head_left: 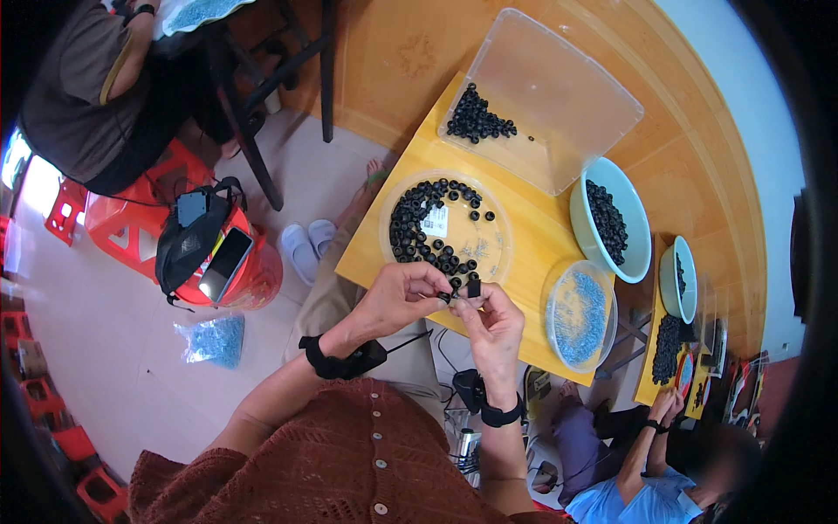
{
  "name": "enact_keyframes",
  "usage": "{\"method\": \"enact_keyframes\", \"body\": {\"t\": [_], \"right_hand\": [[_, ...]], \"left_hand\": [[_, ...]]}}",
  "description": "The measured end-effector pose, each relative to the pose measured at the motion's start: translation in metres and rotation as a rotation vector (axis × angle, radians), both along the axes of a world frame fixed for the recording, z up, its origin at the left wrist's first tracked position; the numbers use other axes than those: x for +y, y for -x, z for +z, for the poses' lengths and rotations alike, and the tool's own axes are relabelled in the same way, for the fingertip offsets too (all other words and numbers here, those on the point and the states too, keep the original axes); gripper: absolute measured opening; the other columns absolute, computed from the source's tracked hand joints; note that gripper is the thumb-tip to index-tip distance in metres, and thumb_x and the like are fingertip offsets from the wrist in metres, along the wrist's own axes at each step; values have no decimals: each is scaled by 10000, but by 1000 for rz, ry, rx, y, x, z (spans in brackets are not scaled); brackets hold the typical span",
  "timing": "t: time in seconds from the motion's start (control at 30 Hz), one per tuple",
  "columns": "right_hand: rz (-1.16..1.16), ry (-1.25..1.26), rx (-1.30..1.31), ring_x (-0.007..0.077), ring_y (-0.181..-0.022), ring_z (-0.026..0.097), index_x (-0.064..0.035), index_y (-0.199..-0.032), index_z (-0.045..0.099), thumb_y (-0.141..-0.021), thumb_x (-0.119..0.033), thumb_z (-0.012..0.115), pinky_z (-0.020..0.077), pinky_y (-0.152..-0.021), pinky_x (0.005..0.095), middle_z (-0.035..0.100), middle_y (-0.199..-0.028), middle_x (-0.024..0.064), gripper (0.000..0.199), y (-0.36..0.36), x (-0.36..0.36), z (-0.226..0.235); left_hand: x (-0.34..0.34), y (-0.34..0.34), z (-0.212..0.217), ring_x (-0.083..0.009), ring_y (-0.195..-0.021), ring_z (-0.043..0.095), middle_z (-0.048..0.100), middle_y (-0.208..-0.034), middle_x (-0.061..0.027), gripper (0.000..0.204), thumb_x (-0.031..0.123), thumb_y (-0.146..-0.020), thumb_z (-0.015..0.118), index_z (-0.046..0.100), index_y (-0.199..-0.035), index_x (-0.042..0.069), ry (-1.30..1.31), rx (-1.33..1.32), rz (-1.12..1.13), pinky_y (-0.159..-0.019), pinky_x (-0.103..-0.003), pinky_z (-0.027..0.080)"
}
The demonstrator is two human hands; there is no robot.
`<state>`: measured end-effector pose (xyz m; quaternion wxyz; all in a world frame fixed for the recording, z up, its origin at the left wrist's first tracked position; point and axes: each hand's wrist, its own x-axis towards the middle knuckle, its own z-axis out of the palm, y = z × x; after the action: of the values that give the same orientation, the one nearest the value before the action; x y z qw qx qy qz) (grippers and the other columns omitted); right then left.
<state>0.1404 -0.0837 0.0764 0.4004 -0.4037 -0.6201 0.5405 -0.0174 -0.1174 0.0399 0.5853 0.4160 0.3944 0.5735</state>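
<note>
Wood-panelled wall (393,61) beyond yellow surface (524,253); clock directions read from hands. Left hand (406,297) pinched, fingertips almost together on small black piece (445,297), near edge of surface. Right hand (497,336) also pinched nearly closed, just beside it – whether gripping anything, cannot tell. Clear round dish (493,236) with black beads (410,214) at 12 o'clock. Clear bin (541,70), more beads, 1 o'clock. Pale green bowl (642,249), likewise, 2 o'clock. Clear tub (555,301), thin blue bits (587,314) – 3 o'clock. Pale slippers (301,249) on floor, 10 o'clock.
</note>
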Motion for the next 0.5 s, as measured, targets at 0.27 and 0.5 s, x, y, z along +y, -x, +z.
{"method": "enact_keyframes", "body": {"t": [0.27, 0.5], "right_hand": [[99, -324, -344, 280, -560, 514, 28, -734, 491, -704, 18, 592, 385, -505, 360, 485, -652, 151, 106, 13, -3, 19], [154, -209, -388, 130, -496, 494, 23, -750, 535, -733, -19, 624, 386, -457, 268, 511, -603, 92, 100, 2, -3, 17]], "left_hand": [[-15, 8, 1, -89, -835, 573, 601, -931, -38, 222, -75, -740, 588, 581, -947, 6, 26, 104, 95, -675, -205, 470], [-22, 5, -1, -98, -821, 575, 592, -916, -56, 215, -106, -719, 590, 590, -913, -14, -39, 170, 47, -683, -206, 472]]}}
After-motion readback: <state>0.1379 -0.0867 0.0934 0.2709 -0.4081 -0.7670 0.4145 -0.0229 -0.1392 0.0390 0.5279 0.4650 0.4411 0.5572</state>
